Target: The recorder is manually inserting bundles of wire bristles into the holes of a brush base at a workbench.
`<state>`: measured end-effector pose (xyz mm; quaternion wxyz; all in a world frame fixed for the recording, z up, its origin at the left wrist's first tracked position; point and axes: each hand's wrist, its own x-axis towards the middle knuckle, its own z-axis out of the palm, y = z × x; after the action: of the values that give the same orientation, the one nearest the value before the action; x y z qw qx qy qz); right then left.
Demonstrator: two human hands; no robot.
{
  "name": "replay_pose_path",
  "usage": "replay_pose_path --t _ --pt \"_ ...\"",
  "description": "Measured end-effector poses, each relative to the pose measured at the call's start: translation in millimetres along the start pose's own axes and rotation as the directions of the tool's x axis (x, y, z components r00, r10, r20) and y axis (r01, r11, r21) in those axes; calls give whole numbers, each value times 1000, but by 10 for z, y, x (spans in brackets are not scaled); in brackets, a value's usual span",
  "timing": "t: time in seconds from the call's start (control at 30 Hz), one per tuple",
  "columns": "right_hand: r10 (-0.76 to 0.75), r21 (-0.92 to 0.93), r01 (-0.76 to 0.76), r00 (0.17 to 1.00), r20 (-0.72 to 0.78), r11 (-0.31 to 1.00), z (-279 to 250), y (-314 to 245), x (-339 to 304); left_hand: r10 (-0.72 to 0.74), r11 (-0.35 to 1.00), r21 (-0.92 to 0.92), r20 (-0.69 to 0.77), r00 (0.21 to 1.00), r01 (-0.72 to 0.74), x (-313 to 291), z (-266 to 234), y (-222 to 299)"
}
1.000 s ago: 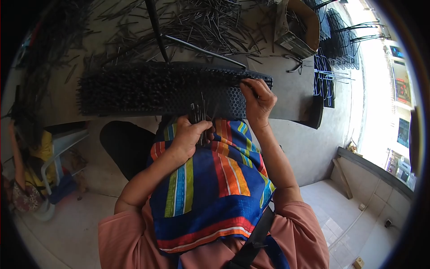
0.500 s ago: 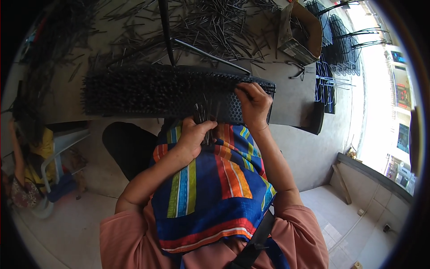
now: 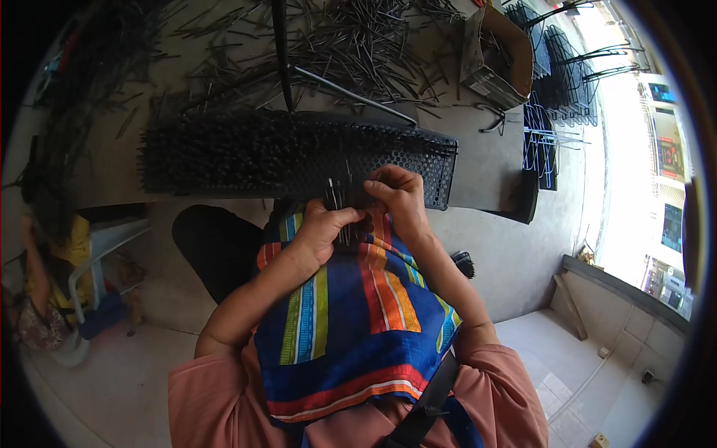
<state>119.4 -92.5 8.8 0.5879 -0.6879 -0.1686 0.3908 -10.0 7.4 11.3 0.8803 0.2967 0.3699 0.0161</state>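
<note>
**A bundle of thin rods (image 3: 336,196) in our left hand (image 3: 321,228), beside a perforated rack (image 3: 439,179)**

We hold the bundle above our lap, just at the near edge of the rack. The rods look slender, stiff and metallic, dark with a few bright glints, and they fan slightly at their upper ends. Our left fingers are wrapped around them, thumb across the front. Our right hand (image 3: 399,198) is close beside the bundle, over the rack's near side, with thumb and forefinger drawn together; we cannot tell whether they pinch a rod.

The rack is long, black and pierced with round holes in a honeycomb pattern. Its left part bristles with upright dark pieces (image 3: 216,153) like a coarse brush, while the holes show bare toward the right. Beneath us, a smooth blue cloth (image 3: 351,299) with red, orange and green stripes covers the lap.

On the dull, flat counter (image 3: 489,160) behind the rack, loose rods (image 3: 358,45) lie in a tangled heap, cut off at the top. An open cardboard box (image 3: 487,84) stands to the right, its contents too dim to name. Farther right, wire racks (image 3: 571,75) overlap before the glare. At far left, another person (image 3: 46,313) is partly lost in shadow.
</note>
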Motion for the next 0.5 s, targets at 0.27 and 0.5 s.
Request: replay_pose_path --t 0.27,0.5 --pt "251 -15 -251 957 144 968 142 -114 178 3 1000 15 -67 998 -2 -66 -179 -34" --pt "193 178 -206 978 84 962 106 -54 142 -32 999 38 -62 998 34 -59 -273 -22"
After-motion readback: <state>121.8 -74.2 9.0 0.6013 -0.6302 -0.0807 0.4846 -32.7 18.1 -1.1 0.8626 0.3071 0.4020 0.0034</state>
